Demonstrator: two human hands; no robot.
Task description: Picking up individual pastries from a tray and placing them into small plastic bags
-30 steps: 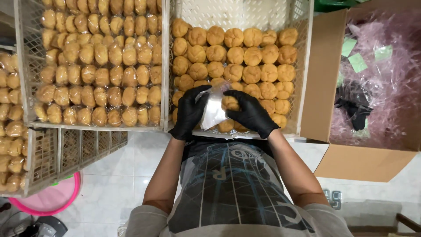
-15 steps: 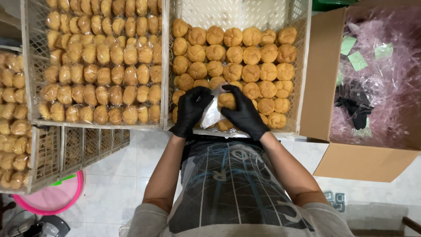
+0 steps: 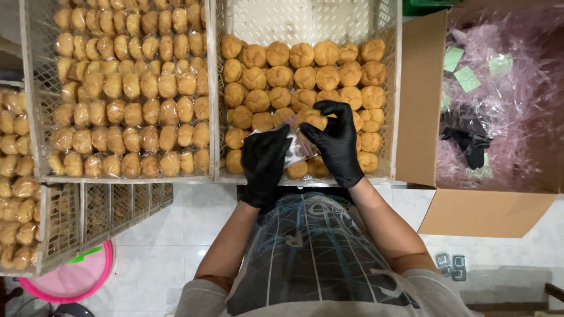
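Both my hands wear black gloves over a white wire basket (image 3: 392,88) full of bare round golden pastries (image 3: 281,76). My left hand (image 3: 263,163) holds a small clear plastic bag (image 3: 295,149) by its mouth. My right hand (image 3: 335,141) grips one pastry (image 3: 312,119) with its fingertips, right above the bag's opening. The bag is partly hidden between the two gloves.
A second wire basket (image 3: 30,117) to the left holds several rows of pastries wrapped in clear bags (image 3: 129,105); more wrapped ones fill a basket (image 3: 14,194) at far left. A cardboard box (image 3: 420,105) with pink plastic wrap stands at right. A pink bowl (image 3: 70,282) sits on the tiled floor.
My right hand has lifted off the bag, taken a pastry from the basket and brought it over the bag's mouth. My left hand has stayed on the bag.
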